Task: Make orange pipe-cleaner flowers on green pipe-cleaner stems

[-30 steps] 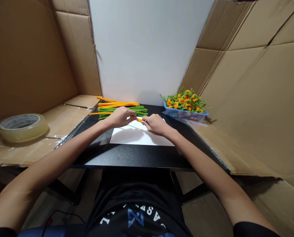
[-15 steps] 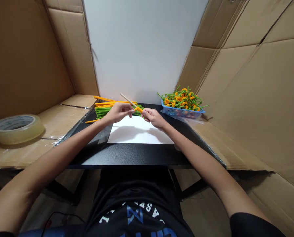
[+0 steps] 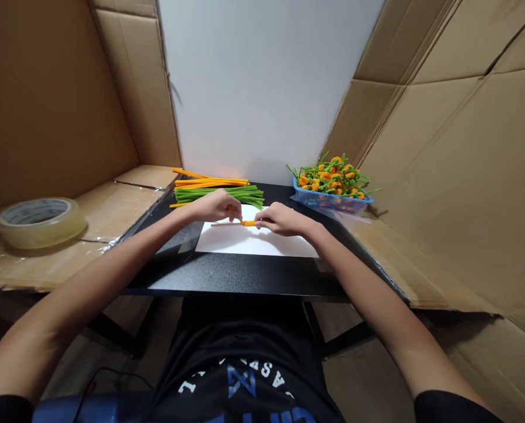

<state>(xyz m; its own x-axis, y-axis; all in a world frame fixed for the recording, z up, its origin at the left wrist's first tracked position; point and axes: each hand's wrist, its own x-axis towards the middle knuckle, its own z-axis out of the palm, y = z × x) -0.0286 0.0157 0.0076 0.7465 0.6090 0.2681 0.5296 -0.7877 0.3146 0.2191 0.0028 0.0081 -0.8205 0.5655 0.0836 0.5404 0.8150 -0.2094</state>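
An orange pipe cleaner (image 3: 248, 223) is coiled around a thin wooden stick (image 3: 220, 225), which lies roughly level, low over the white sheet (image 3: 253, 245). My right hand (image 3: 284, 220) is closed around the right end of the stick and coil. On the other side, my left hand (image 3: 220, 206) pinches the pipe cleaner at the coil's left end, fingertips close to the stick. The stick's bare end sticks out to the left beneath my left hand. My right fingers hide the stick's right end.
Loose orange pipe cleaners (image 3: 213, 182) and a bundle of green ones (image 3: 218, 194) lie behind my left hand. A blue basket (image 3: 333, 200) of orange-and-green pipe cleaner pieces stands at the back right. A roll of clear tape (image 3: 37, 222) rests on cardboard at left.
Both hands have come down toward the sheet, nearer me. The stick, earlier slanting up to the left, is now about level, and my left hand still pinches beside the coil.
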